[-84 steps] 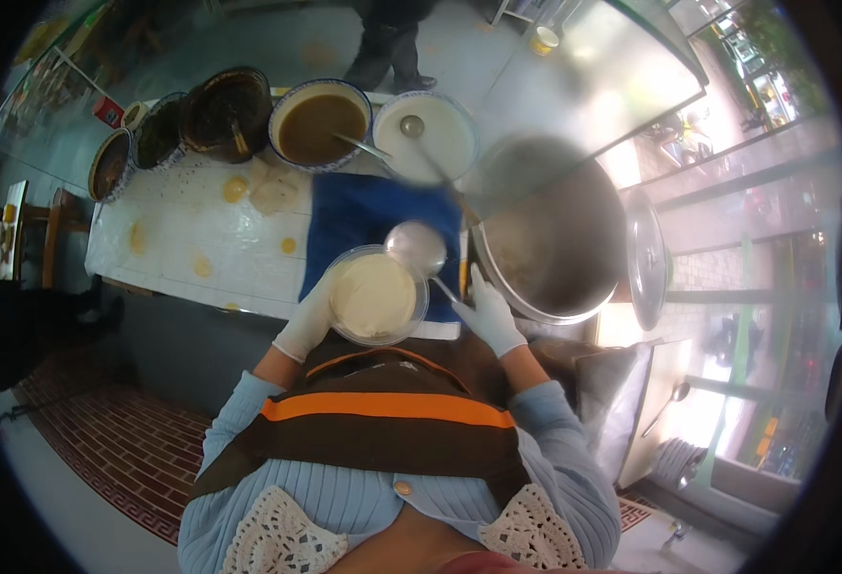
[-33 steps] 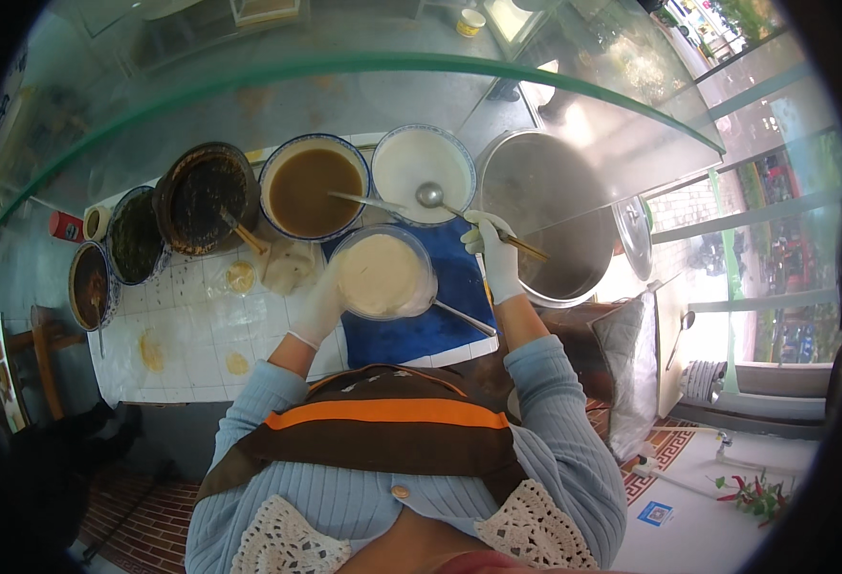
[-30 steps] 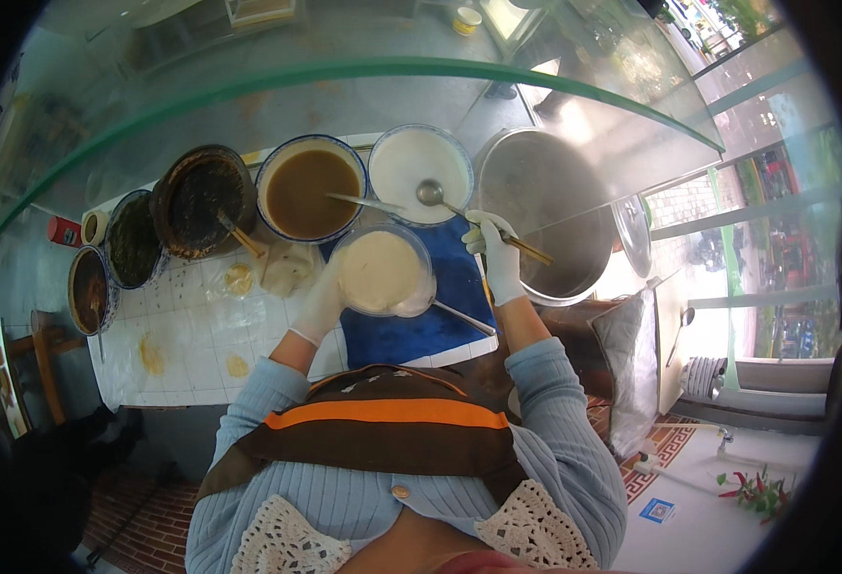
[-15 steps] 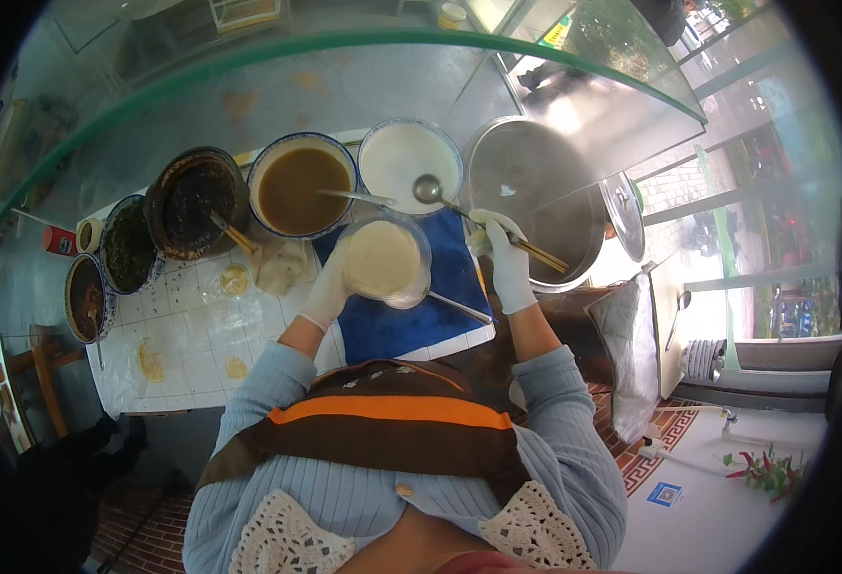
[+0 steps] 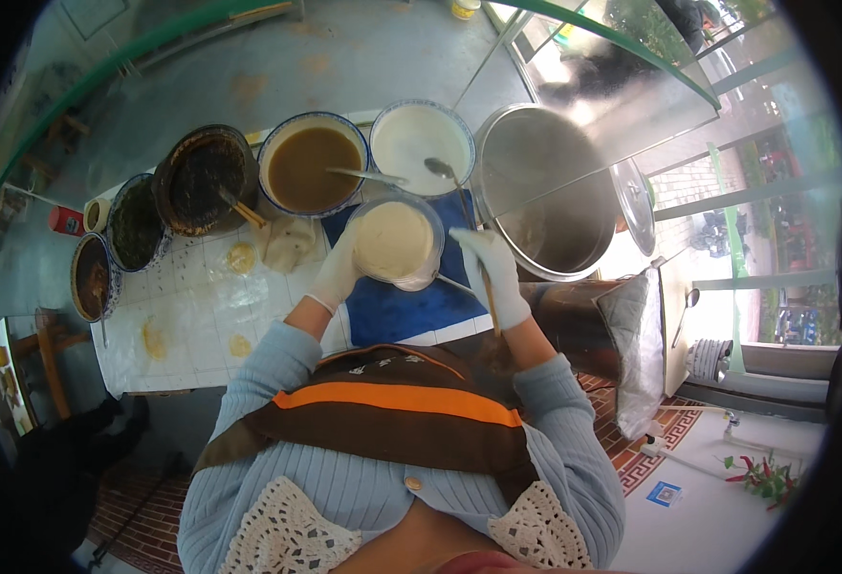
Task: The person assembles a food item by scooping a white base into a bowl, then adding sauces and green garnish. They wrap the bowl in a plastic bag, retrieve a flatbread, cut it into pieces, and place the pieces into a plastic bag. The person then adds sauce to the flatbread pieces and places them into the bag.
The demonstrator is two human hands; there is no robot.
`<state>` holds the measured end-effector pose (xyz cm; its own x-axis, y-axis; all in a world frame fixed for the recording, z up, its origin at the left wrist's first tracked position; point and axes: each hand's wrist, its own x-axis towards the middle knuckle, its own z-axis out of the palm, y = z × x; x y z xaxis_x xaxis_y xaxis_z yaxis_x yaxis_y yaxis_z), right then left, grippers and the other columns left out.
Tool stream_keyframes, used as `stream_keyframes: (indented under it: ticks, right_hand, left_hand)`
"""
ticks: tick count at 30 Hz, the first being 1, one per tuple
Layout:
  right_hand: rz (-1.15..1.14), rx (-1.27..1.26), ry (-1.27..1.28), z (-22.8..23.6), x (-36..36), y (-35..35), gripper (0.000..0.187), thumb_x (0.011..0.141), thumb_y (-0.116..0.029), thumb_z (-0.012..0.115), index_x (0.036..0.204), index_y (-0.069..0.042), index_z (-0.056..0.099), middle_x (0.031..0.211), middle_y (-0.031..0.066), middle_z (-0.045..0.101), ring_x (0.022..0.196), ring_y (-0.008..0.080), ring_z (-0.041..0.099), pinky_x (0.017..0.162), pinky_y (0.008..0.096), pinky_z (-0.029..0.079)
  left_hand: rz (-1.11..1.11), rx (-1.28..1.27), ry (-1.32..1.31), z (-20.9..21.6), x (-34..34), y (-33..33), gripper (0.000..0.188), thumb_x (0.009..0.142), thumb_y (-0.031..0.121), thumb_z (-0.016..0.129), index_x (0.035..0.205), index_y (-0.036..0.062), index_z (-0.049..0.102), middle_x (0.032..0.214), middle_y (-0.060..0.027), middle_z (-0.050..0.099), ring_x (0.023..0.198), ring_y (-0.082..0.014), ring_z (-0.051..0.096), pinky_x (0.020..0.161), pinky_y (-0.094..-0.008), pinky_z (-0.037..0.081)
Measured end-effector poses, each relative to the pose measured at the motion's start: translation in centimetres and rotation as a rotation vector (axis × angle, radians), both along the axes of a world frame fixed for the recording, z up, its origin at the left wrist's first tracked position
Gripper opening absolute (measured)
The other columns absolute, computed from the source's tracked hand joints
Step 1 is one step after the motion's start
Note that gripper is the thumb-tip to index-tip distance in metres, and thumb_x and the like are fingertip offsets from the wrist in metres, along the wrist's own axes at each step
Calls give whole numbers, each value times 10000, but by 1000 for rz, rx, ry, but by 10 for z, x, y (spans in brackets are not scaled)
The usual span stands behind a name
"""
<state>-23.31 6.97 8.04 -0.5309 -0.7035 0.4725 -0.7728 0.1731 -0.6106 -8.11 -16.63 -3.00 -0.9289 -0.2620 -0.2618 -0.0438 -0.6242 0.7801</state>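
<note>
My left hand (image 5: 338,270), in a white glove, is closed round the side of a bowl (image 5: 441,235) with a translucent rim. Smooth, creamy off-white food (image 5: 392,239) fills it. My right hand (image 5: 494,273), also gloved, grips the wooden handle of a ladle (image 5: 438,167), which slants toward me. The ladle's dark metal head is at the near edge of a large blue-rimmed bowl (image 5: 422,102) of white liquid; whether it touches the liquid I cannot tell. Beneath the held bowl lies a blue cloth (image 5: 397,316), with a metal utensil handle (image 5: 453,284) showing beside it.
A big steel pot (image 5: 480,191) stands to the right, its lid (image 5: 634,206) beside it. Leftward are a bowl of brown liquid (image 5: 260,158) with a spoon, a dark pot (image 5: 158,182) with wooden handles, and smaller bowls. A glass pane (image 5: 622,62) spans the far side.
The ladle's handle has swung from pointing right to pointing toward me, as my right hand came nearer and left. My left hand keeps the bowl in place. The whole view has shifted slightly.
</note>
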Motion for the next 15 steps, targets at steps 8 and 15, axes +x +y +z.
stream_keyframes:
  ticks: [8,15]
  right_hand:
    - [-268,-142,-726,-57,-47,-36,228,1083,-79,573,1226,-67,750,901,10,726,761,61,618,725,223,531]
    - [-298,-153,-797,-52,-57,-30,242,1081,-104,570,1234,-61,752,887,24,737,742,66,627,717,226,538]
  left_hand:
    - [37,28,0,9,10,-2,542,1063,62,589,1572,37,403,1531,-79,513,1414,-182,484,1189,-329,412]
    - [22,-198,34,3,7,-6,504,1134,274,496,1592,78,419,1557,-50,515,1434,-165,487,1200,-330,402]
